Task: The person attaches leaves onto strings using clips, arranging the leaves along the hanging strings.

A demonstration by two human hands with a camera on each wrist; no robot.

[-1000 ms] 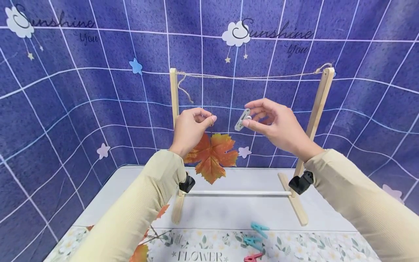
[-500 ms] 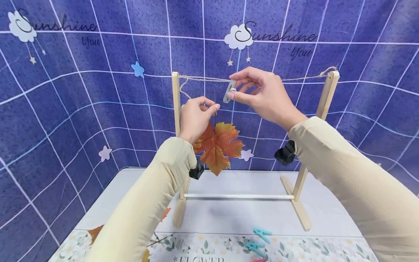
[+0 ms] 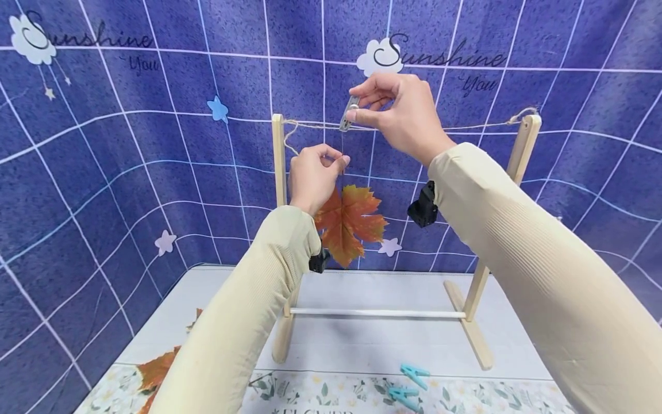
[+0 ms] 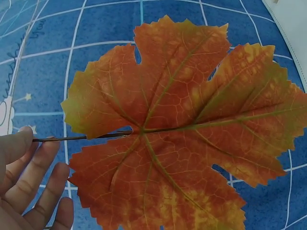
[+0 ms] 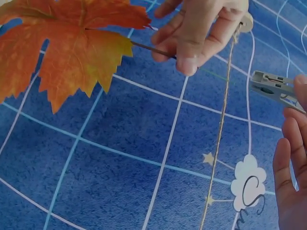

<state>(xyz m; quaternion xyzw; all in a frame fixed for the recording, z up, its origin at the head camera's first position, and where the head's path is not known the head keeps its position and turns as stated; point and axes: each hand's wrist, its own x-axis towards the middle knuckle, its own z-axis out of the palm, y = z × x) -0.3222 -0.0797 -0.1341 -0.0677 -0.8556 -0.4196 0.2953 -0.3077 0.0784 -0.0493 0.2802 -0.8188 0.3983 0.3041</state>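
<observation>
In the head view my left hand (image 3: 316,177) pinches the thin stem of an orange and yellow artificial maple leaf (image 3: 353,225), which hangs below the fingers. The left wrist view shows that leaf (image 4: 187,115) spread wide, its dark stem (image 4: 62,138) between thumb and index finger. My right hand (image 3: 405,118) is higher, pinching a grey clothespin (image 3: 348,114) between thumb and fingers. The clothespin's lower end overlaps the twine (image 3: 465,127) in the head view. Seen from the right wrist, the clothespin (image 5: 276,88) points at the twine (image 5: 220,124), a gap between them.
The twine runs between the left wooden post (image 3: 279,161) and the right wooden post (image 3: 517,149) of a stand with a white crossbar (image 3: 377,313). Teal clothespins (image 3: 414,374) and more leaves (image 3: 157,368) lie on the table. A blue patterned curtain (image 3: 155,172) hangs behind.
My right hand has risen and moved left with the clothespin, from below the twine up to its level. The left hand has lifted the leaf slightly.
</observation>
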